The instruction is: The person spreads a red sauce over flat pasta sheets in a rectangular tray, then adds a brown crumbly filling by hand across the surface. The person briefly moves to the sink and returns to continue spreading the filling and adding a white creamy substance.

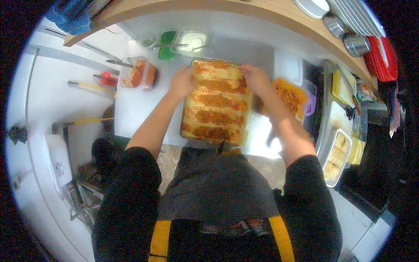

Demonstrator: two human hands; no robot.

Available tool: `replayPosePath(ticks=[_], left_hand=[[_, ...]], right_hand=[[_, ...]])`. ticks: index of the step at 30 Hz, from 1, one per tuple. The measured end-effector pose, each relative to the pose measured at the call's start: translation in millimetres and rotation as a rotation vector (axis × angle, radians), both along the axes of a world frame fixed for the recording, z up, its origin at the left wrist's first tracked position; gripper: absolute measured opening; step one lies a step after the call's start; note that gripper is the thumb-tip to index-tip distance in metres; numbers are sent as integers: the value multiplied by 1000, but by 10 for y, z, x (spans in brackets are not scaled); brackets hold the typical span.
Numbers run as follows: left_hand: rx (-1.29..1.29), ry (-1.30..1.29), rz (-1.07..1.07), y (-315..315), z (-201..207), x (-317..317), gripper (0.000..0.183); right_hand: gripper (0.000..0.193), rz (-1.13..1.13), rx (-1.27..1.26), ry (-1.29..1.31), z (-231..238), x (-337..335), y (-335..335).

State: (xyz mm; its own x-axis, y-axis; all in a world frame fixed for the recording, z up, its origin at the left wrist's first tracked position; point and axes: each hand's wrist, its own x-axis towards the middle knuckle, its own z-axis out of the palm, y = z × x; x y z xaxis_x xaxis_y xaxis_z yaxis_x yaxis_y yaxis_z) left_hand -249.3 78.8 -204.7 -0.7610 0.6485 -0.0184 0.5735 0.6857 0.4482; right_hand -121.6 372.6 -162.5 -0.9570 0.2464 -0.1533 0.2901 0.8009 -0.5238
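A rectangular tray (182,126) lies on the worktop in front of me. In it is a pale, ridged layer of food (218,92) with several crosswise rows of orange-brown, chunky sauce. My left hand (183,82) is closed at the tray's far left corner, its fingertips partly hidden. At the far right corner, my right hand (256,79) has its fingers pinched together on the edge. Blur hides whether the fingers hold only the rim or some of the food too.
On the left stands a clear tub of orange sauce (146,75) with utensils. Behind the tray is a tub of white cream (193,42) beside a green lid (167,46). An orange container of chopped food (290,97) sits at right. A wooden shelf (244,9) overhangs the far side.
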Motion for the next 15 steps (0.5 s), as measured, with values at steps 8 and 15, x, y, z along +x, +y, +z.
replayPosePath(ticks=[8,15], left_hand=[[-33,13,-172,212,-512,-266,65],[-38,-50,-196,364,-547,-251,64]], right_hand=[[31,177,328,68,-636,-378,-253],[32,87,132,109,-632,-296,-292]])
